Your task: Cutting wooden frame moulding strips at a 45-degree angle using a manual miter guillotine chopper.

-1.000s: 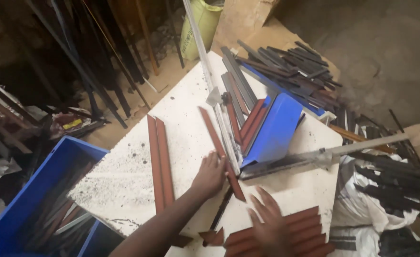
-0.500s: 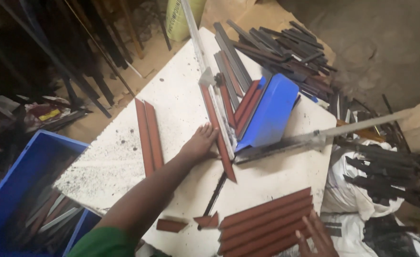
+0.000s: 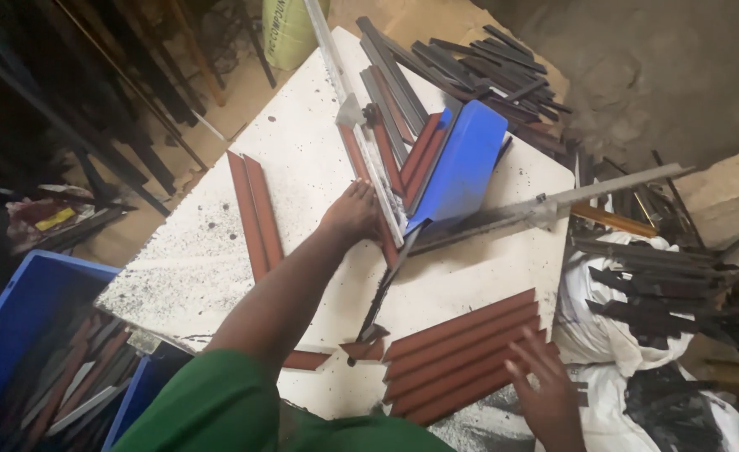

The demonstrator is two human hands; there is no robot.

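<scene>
Pressing left hand (image 3: 351, 213) flat on brown strip (image 3: 361, 172); right hand (image 3: 545, 393) spread over stacked strips (image 3: 461, 351) — floor bin (image 3: 18, 310) holds strips, seemingly.

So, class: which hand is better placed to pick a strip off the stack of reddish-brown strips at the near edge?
Right. The right hand hovers open over the stack of reddish-brown strips, while the left hand rests far up the table on a single strip.

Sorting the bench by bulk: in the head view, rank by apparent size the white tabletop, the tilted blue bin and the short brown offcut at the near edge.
1. White tabletop
2. Tilted blue bin
3. Short brown offcut, though nearest the camera
</scene>
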